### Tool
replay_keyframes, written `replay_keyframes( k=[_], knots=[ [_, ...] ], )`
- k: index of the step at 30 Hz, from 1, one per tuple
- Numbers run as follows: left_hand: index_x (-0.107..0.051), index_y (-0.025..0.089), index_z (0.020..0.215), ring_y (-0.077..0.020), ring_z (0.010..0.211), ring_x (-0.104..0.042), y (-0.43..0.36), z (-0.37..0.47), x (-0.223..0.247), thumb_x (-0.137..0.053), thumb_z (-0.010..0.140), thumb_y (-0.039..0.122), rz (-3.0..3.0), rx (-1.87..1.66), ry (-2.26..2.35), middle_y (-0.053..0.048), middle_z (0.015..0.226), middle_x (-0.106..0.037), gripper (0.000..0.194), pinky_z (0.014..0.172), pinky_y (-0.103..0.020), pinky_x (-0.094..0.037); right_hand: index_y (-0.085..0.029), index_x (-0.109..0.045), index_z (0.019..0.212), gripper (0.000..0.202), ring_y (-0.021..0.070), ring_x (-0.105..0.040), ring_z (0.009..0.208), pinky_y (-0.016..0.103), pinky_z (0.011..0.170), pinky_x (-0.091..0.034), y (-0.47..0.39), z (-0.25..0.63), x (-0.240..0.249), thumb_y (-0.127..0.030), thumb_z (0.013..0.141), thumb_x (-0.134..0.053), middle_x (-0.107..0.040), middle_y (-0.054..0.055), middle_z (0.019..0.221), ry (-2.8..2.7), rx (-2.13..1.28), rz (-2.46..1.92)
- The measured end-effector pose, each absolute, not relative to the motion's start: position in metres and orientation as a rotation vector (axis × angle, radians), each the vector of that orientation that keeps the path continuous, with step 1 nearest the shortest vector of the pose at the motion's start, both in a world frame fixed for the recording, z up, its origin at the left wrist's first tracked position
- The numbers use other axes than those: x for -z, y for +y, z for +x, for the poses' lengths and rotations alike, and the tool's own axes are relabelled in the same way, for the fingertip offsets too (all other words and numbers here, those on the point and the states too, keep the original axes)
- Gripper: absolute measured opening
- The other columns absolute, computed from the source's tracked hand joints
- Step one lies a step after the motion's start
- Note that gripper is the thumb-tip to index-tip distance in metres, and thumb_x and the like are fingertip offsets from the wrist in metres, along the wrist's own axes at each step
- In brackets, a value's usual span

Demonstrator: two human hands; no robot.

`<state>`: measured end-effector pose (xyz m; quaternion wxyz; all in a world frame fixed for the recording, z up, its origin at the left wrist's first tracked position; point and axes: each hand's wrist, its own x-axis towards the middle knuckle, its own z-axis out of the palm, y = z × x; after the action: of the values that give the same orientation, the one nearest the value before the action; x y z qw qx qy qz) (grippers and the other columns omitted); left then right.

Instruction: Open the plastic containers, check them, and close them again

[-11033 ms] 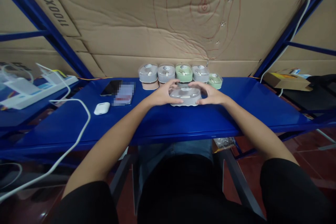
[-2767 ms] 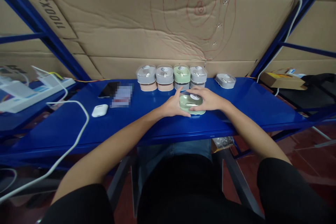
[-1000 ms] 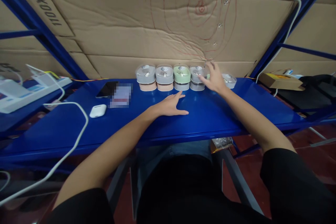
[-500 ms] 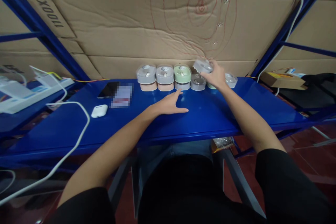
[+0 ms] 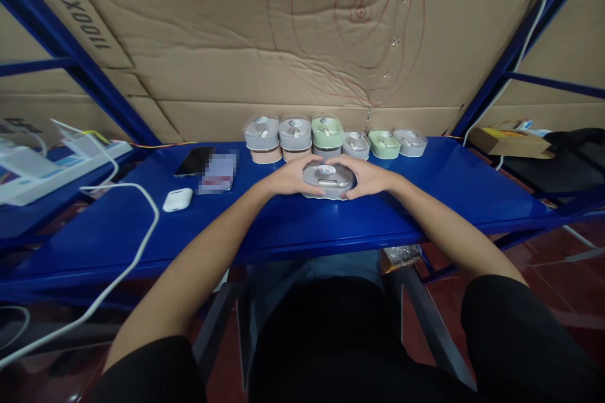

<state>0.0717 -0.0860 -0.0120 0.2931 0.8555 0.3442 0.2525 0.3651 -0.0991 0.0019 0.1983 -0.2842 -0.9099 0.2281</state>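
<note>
A grey lidded box (image 5: 329,181) is between my two hands, over the blue table (image 5: 265,227). My left hand (image 5: 296,176) grips its left side, and my right hand (image 5: 366,177) grips its right side. Behind them, near the cardboard, stand stacks two boxes high: a grey-topped stack (image 5: 262,133), another grey-topped one (image 5: 295,133) and a green-topped one (image 5: 328,132). To their right sit single boxes: one grey (image 5: 356,146), one green (image 5: 384,144) and another grey (image 5: 410,142).
A black phone (image 5: 193,161), a blurred-out flat item (image 5: 218,172) and a white earphone case (image 5: 178,199) lie on the left. Further left are a white power strip (image 5: 70,167) and a white cable (image 5: 154,220). An opened carton (image 5: 510,142) is at the right.
My right hand has brought the grey box from the back row forward and left to the middle. My left hand has taken hold of its other side.
</note>
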Motion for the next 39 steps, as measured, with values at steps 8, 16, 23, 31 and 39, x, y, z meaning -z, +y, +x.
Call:
replay_keyframes(
  k=[8, 16, 23, 31, 39],
  knots=[
    [-0.046, 0.021, 0.173, -0.0475, 0.158, -0.060, -0.096, 0.089, 0.016, -0.100, 0.071, 0.061, 2.390, -0.755, 0.866, -0.022, 0.174, -0.059, 0.122, 0.132, -0.063, -0.049, -0.030, -0.065, 0.163, 0.101, 0.0445, -0.068, 0.145, 0.064, 0.127, -0.052, -0.102, 0.365, -0.011, -0.071, 0.076, -0.095, -0.072, 0.015, 0.160, -2.463, -0.460, -0.926],
    [-0.083, 0.025, 0.142, -0.0405, 0.145, -0.068, -0.102, 0.082, 0.008, -0.082, 0.093, 0.062, 2.512, -0.541, 0.872, -0.017, 0.158, -0.069, 0.062, 0.131, -0.061, -0.049, -0.023, -0.079, 0.140, 0.077, 0.0427, -0.078, 0.128, 0.060, 0.116, -0.059, -0.088, 0.445, -0.036, -0.083, 0.094, -0.069, -0.084, 0.016, 0.138, -2.345, -0.505, -1.514],
    [-0.090, 0.021, 0.115, -0.0364, 0.143, -0.069, -0.099, 0.083, 0.005, -0.062, 0.104, 0.069, 2.464, -0.639, 0.894, -0.018, 0.149, -0.074, 0.056, 0.128, -0.056, -0.052, -0.028, -0.081, 0.139, 0.076, 0.0406, -0.080, 0.124, 0.058, 0.115, -0.062, -0.079, 0.460, -0.027, -0.087, 0.092, -0.072, -0.084, 0.012, 0.141, -2.354, -0.577, -1.615],
    [-0.082, 0.024, 0.094, -0.0364, 0.112, -0.077, -0.076, 0.044, -0.009, -0.072, 0.089, 0.079, 2.560, -0.589, 1.246, -0.013, 0.114, -0.081, 0.056, 0.109, -0.053, -0.061, -0.026, -0.073, 0.155, 0.097, 0.0445, -0.077, 0.133, 0.061, 0.118, -0.062, -0.078, 0.463, -0.018, -0.061, 0.069, -0.100, -0.081, 0.014, 0.145, -2.448, -0.516, -1.570],
    [-0.077, 0.025, 0.088, -0.0347, 0.094, -0.075, -0.068, 0.033, -0.010, -0.083, 0.077, 0.080, 2.504, -0.404, 1.348, -0.009, 0.093, -0.078, 0.056, 0.092, -0.046, -0.060, -0.027, -0.073, 0.158, 0.101, 0.0477, -0.076, 0.136, 0.065, 0.120, -0.061, -0.076, 0.456, -0.013, -0.057, 0.066, -0.104, -0.078, 0.014, 0.153, -2.480, -0.509, -1.551]
  ],
)
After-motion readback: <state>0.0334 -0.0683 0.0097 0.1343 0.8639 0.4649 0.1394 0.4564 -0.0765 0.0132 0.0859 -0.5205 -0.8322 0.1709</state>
